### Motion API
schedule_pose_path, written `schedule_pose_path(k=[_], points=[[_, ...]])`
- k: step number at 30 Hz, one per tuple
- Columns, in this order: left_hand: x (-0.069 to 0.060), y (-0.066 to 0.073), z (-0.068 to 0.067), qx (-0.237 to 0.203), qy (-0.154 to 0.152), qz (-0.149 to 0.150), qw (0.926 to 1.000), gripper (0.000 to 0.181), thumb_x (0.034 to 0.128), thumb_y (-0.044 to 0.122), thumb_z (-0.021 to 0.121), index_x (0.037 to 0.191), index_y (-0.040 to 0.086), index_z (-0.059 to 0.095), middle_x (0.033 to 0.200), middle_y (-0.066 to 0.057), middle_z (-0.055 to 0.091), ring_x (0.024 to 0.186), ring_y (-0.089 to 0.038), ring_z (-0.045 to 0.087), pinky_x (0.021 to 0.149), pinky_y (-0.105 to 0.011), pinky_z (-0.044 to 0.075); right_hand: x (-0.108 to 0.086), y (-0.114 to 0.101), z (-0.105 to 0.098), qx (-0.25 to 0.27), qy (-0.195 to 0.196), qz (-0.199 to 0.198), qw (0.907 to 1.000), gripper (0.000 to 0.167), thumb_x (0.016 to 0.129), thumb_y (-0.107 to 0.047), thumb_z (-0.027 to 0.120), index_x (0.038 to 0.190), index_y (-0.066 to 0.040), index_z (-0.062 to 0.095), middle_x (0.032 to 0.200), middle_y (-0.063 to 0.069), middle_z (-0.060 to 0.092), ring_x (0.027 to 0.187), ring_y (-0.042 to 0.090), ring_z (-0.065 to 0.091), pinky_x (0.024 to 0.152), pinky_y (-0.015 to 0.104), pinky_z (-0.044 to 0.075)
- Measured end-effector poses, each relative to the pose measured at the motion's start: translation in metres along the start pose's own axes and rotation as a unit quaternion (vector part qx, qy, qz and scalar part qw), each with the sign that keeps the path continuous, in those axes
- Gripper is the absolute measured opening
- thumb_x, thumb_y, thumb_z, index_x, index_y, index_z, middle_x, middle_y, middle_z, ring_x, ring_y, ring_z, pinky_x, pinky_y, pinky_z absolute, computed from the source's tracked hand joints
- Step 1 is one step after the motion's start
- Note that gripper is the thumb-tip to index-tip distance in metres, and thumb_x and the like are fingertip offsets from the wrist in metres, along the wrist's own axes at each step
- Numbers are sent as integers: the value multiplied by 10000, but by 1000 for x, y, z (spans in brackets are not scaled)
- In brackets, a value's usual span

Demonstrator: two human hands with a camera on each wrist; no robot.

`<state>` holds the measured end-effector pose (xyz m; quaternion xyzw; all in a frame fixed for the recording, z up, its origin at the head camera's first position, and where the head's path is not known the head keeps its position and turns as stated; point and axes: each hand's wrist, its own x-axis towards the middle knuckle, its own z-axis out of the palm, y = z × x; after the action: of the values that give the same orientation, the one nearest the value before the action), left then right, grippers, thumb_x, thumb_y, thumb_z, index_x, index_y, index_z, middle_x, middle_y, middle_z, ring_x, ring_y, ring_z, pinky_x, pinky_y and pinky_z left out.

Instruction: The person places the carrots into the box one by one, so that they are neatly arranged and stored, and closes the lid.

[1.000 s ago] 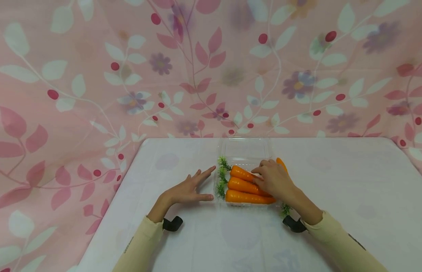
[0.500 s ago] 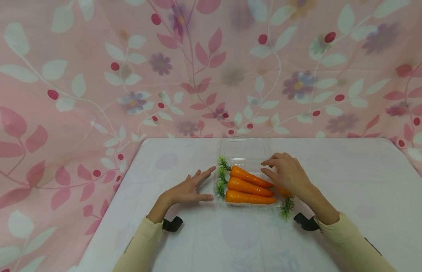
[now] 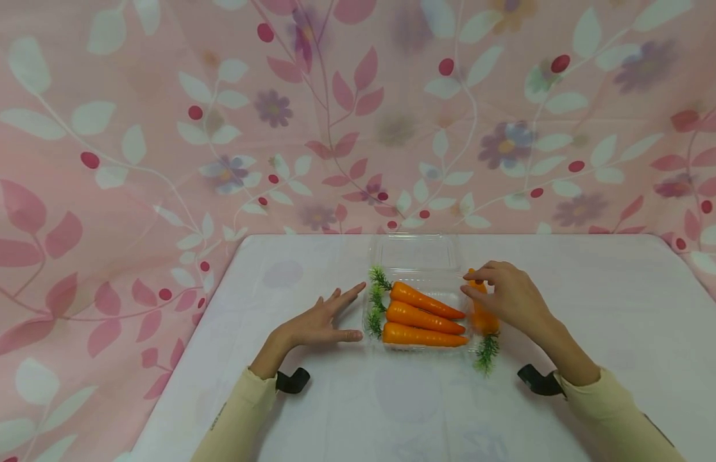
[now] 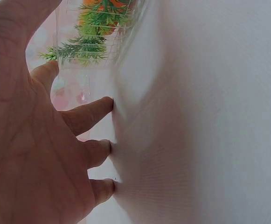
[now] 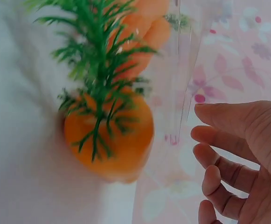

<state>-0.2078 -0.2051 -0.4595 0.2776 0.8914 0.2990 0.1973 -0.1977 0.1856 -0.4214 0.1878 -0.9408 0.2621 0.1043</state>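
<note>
Three orange carrots [image 3: 424, 334] with green tops lie side by side in a clear plastic box [image 3: 416, 277], their leaves [image 3: 375, 321] toward the left. Another carrot [image 3: 485, 321] lies lengthwise just right of the box, leaves toward the person. My right hand [image 3: 511, 296] hovers above and right of that loose carrot, thumb and fingers apart with nothing between them; the right wrist view shows a gap to its orange body [image 5: 109, 140]. My left hand [image 3: 314, 324] stays spread by the box's left side, its fingertips [image 4: 106, 103] resting on the table.
The box's transparent lid [image 3: 416, 252] is raised toward the back of the table. A white cloth [image 3: 392, 410] covers the table. Behind its far edge hangs a pink floral curtain [image 3: 358, 128].
My right hand has let go of the carrots in the box, drawn back to the right and come over the loose carrot. My left hand has kept its place.
</note>
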Motion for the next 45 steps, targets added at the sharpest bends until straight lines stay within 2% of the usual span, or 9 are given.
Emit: schedule_pose_path(k=[4,11,27,32,38,45], points=[[-1,0,0,6,-2,0,10000,973,853,603,677,1596,337,109,1625,81,150,1487,-357,35,1113,-659,-43,-4,8,-4,-8,48,133,9999,251,850,-228,792,1050,-78,773,883,24,654,815,270,569,664,371,470],[0,-1,0,28,-19,26,10000,966,859,602,670,1597,335,107,1626,89,139,1487,-358,31,1109,-665,-48,-12,21,-8,-119,-58,409,9991,398,853,-274,792,1168,-43,716,905,59,649,821,262,560,643,360,459],[0,0,0,35,-38,-29,10000,970,858,607,667,1597,339,98,1626,89,137,1486,-362,36,1115,-658,-41,-21,33,-10,-20,-16,674,9977,447,852,-319,788,1180,-27,704,914,90,659,819,273,564,604,335,447],[1,0,0,24,-27,-35,10000,971,856,606,670,1596,341,100,1625,90,141,1487,-359,36,1113,-660,-44,-22,35,-10,25,-186,881,9959,465,847,-370,785,1164,-36,717,907,74,645,805,254,534,585,322,428],[1,-1,0,24,-47,-34,10000,972,856,604,671,1596,342,98,1627,89,132,1488,-348,29,1115,-654,-50,-23,36,-8,115,-569,1237,9906,531,847,-446,762,1181,-36,713,931,84,629,765,238,500,546,309,407],[0,0,0,4,-52,-78,10000,975,852,605,674,1596,344,100,1627,92,130,1489,-340,24,1118,-646,-53,-25,36,-4,278,-738,1394,9871,572,831,-495,761,1168,-34,718,913,76,618,710,217,479,496,310,392]])
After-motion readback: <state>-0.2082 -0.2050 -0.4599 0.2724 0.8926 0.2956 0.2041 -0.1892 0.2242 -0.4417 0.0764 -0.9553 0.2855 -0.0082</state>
